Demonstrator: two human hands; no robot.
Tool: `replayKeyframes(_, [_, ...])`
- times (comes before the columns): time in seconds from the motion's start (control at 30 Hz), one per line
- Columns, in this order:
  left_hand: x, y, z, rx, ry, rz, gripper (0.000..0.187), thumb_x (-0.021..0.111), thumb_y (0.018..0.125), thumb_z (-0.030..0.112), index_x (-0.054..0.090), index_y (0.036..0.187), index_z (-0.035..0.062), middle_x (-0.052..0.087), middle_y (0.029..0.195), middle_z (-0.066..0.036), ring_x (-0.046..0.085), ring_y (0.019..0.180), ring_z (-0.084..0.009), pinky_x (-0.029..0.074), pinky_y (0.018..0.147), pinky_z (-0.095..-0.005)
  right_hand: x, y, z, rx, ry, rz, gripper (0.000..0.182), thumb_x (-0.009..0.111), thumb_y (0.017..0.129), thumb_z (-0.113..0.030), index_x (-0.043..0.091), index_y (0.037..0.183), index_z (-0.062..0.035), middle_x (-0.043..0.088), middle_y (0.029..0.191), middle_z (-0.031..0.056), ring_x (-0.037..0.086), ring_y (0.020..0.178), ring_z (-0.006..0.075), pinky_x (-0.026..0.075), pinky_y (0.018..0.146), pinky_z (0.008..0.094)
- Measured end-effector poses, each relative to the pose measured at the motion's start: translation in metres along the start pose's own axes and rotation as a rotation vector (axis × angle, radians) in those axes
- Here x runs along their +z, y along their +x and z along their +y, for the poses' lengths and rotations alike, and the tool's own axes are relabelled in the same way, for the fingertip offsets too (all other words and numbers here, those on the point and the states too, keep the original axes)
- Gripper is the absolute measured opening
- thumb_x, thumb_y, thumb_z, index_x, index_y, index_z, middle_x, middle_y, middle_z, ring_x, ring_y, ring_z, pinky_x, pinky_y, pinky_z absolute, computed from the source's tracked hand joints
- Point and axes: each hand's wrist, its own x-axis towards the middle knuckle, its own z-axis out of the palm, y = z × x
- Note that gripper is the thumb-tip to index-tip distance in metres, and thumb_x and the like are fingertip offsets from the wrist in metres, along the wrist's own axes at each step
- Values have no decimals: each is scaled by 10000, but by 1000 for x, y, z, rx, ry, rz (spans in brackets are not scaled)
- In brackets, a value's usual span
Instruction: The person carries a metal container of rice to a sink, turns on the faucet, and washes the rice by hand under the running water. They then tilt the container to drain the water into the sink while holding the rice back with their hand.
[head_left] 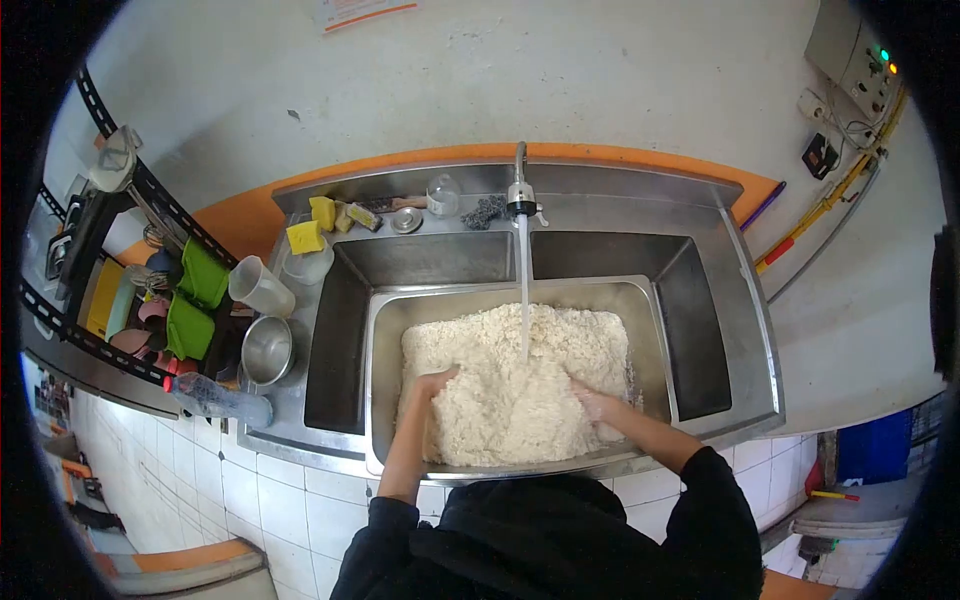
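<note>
A large rectangular metal tray [648,370] rests across the double sink, filled with a pale, wet, grainy mass [500,400]. Water runs from the faucet [521,195] into the middle of the mass. My left hand [437,382] is at the left part of the mass, its fingers partly sunk in it. On the right, my right hand [592,400] reaches into the mass, and its fingertips are buried. How far the fingers of each hand are bent is hidden by the mass.
Yellow sponges [305,237], a steel scourer [485,212] and a glass jar [443,195] line the sink's back ledge. A plastic jug [262,288], metal bowl [268,350] and plastic bottle [220,400] stand or lie at left, beside a rack [160,200].
</note>
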Motion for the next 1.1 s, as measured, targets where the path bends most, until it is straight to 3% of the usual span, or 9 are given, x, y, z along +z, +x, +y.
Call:
replayKeyframes(0.17, [10, 14, -1, 121, -179, -205, 548, 465, 732, 381, 398, 1136, 18, 439, 1130, -138, 463, 968, -216, 387, 792, -327, 37, 39, 8, -79, 223, 222, 366, 444, 801, -326, 500, 1049, -62, 537, 1003, 60, 506, 898, 164, 400, 771, 342])
replayKeyframes(0.3, [28, 29, 7, 224, -319, -388, 494, 461, 761, 310, 383, 1146, 10, 445, 1123, -128, 491, 938, -193, 401, 781, -291, 80, -12, -34, -138, 231, 33, 341, 479, 784, -304, 516, 1007, -49, 541, 982, 72, 510, 872, 172, 425, 711, 327])
replayKeyframes(0.43, [53, 24, 22, 302, -441, -526, 456, 458, 783, 257, 372, 1152, 4, 450, 1118, -120, 511, 915, -176, 412, 773, -263, 97, -40, -72, -224, 73, 335, 270, 505, 753, -264, 530, 891, -33, 547, 820, 74, 523, 771, 157, 432, 645, 297])
replayKeyframes(0.5, [66, 6, 40, 706, -502, -362, 443, 453, 778, 202, 350, 1159, 0, 476, 1072, -99, 507, 915, -175, 417, 769, -265, 99, -38, -85, -300, -23, 539, 245, 503, 746, -243, 527, 855, -25, 538, 767, 68, 521, 744, 146, 428, 630, 282])
replayKeyframes(0.7, [77, 0, 55, 655, -759, -299, 430, 402, 811, 248, 346, 1168, 15, 421, 1136, -84, 429, 1016, -187, 375, 826, -296, 123, -17, -116, -384, -120, 623, 243, 511, 689, -133, 512, 877, 21, 527, 841, 80, 491, 777, 172, 388, 698, 302])
replayKeyframes(0.77, [73, -18, 58, 652, -772, -275, 438, 366, 820, 294, 344, 1179, 44, 410, 1152, -63, 401, 1042, -184, 351, 846, -319, 141, -19, -121, -921, -374, 701, 243, 466, 707, -91, 510, 919, 20, 548, 875, 71, 490, 861, 162, 371, 745, 264])
replayKeyframes(0.87, [65, -23, 61, 552, -862, -222, 446, 293, 830, 368, 342, 1197, 120, 400, 1169, -18, 363, 1076, -173, 305, 873, -366, 139, -14, -127, -1112, -395, 533, 266, 422, 717, -40, 514, 965, -5, 558, 910, 65, 494, 890, 157, 364, 770, 255])
replayKeyframes(1.0, [69, -22, 58, 464, -858, -207, 433, 274, 811, 419, 358, 1194, 233, 410, 1160, 43, 353, 1065, -148, 285, 853, -400, 134, -17, -126, -1019, -108, 447, 287, 388, 726, -11, 515, 983, -18, 554, 919, 71, 494, 886, 163, 353, 791, 254])
replayKeyframes(1.1, [80, -28, 61, 456, -890, -229, 460, 325, 784, 410, 342, 1198, 210, 367, 1174, 39, 374, 1027, -163, 335, 806, -384, 117, 1, -120, -977, -71, 657, 274, 386, 736, -27, 519, 974, -3, 553, 924, 77, 494, 888, 163, 342, 807, 252])
